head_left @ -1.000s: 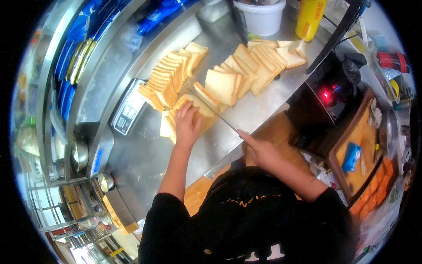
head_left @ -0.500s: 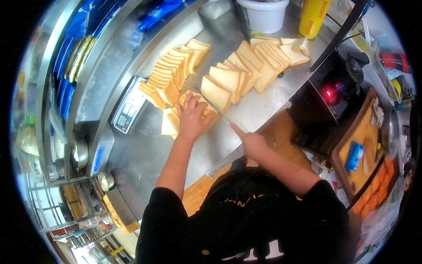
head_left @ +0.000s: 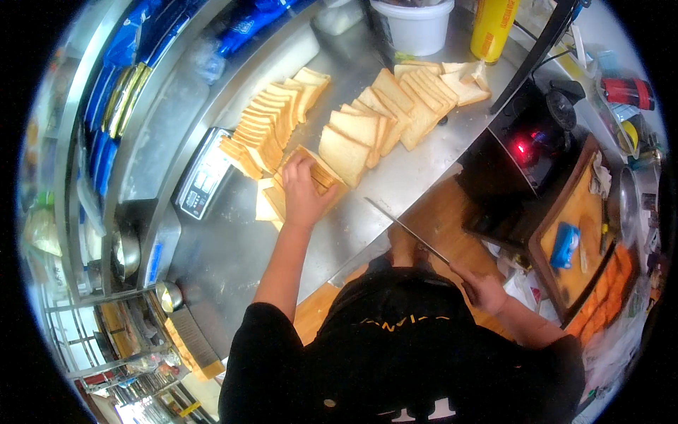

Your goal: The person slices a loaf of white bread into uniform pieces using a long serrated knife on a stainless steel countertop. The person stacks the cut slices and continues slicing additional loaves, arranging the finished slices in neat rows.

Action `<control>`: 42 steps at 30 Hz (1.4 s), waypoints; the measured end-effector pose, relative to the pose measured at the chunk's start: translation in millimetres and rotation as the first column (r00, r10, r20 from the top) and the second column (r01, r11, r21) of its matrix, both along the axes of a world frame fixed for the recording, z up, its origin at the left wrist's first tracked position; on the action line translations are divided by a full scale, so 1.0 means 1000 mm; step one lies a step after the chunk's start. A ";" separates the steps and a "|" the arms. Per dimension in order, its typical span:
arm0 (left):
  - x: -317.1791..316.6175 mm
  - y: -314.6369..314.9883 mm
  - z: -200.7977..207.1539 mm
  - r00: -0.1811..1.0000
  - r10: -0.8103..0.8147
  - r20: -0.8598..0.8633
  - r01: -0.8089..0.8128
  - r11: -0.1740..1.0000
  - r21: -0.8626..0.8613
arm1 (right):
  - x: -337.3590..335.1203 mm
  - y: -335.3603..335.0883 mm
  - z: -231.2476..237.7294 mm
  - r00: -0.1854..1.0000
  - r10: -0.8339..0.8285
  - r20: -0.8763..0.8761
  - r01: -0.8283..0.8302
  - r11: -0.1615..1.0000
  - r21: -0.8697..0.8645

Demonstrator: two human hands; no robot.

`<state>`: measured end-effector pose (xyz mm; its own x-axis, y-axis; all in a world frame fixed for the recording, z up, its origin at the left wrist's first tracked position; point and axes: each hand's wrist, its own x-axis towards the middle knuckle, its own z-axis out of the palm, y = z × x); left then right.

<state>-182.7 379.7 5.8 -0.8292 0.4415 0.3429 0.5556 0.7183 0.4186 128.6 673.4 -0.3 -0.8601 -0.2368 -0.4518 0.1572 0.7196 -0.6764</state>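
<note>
While the left hand (head_left: 305,194) lies palm-down with fingers curled over a small stack of bread slices (head_left: 316,175), pinning it to the steel counter (head_left: 233,247), the right hand (head_left: 487,291) is closed around the handle of a long knife (head_left: 406,230). The blade points up and to the left, its tip above the counter edge, near the held stack but apart from it. The right hand sits off the counter, over the wooden floor (head_left: 441,219) beside the person's black shirt. Further rows of sliced bread (head_left: 265,127) lie fanned on the counter beyond the left hand, with another fanned group (head_left: 417,99) toward the back right. A digital scale (head_left: 203,173) stands just left of the bread rows. A white tub (head_left: 417,25) and a yellow bottle (head_left: 494,28) stand at the far edge. To the right, a black appliance (head_left: 526,152) shows a red light.
</note>
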 end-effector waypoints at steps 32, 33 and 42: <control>0.011 -0.006 -0.010 0.997 0.074 0.007 -0.070 0.967 -0.245 | -0.184 -0.136 -0.054 0.984 0.024 -0.176 -0.009 0.997 0.082; 0.011 -0.006 -0.011 0.998 0.070 0.001 -0.068 0.969 -0.238 | -0.169 -0.127 -0.057 0.987 0.036 -0.159 -0.025 0.997 0.068; 0.007 -0.001 -0.014 0.997 0.075 -0.030 -0.081 0.962 -0.262 | -0.054 -0.034 -0.034 0.998 0.062 -0.011 -0.062 0.998 -0.017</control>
